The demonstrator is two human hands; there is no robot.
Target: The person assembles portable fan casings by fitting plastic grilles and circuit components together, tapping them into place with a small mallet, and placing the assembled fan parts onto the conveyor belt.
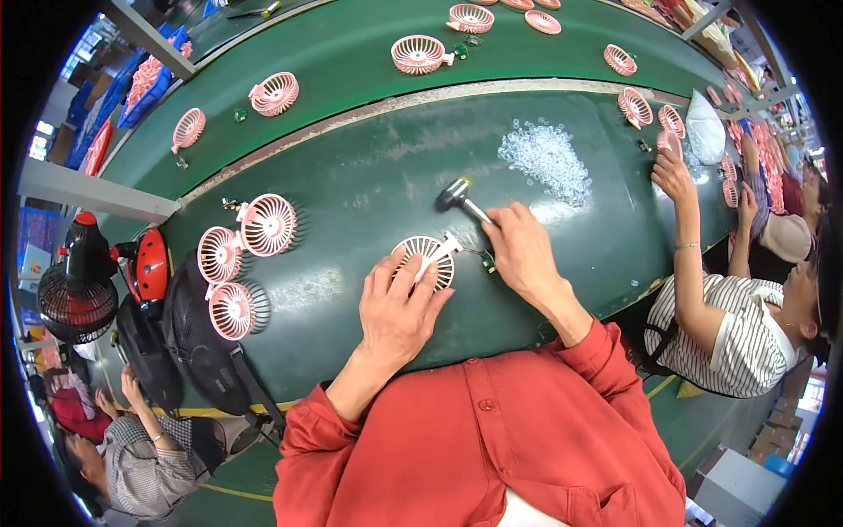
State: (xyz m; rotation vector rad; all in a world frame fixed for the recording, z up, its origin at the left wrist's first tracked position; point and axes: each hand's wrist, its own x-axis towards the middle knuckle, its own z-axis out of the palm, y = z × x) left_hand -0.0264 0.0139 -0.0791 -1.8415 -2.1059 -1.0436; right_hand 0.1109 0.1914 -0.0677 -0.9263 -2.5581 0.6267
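Your right hand grips a hammer, your left hand an apparently unfinished fan housing; three housings near the worktop's left edge may remain.

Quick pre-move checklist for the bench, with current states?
1. Left grip on the round slatted housing: ok, fingers over it; firmness cannot tell.
2. Right grip on the hammer: ok, closed on the handle.
3. Hammer head apart from left fingers: ok, a visible gap.
4. Small green board free of right grip: cannot tell, close beside it.
5. Clear small parts away from housing: ok, heaped farther back.
6. Co-worker's raised hand away from hammer: ok, well to the right.
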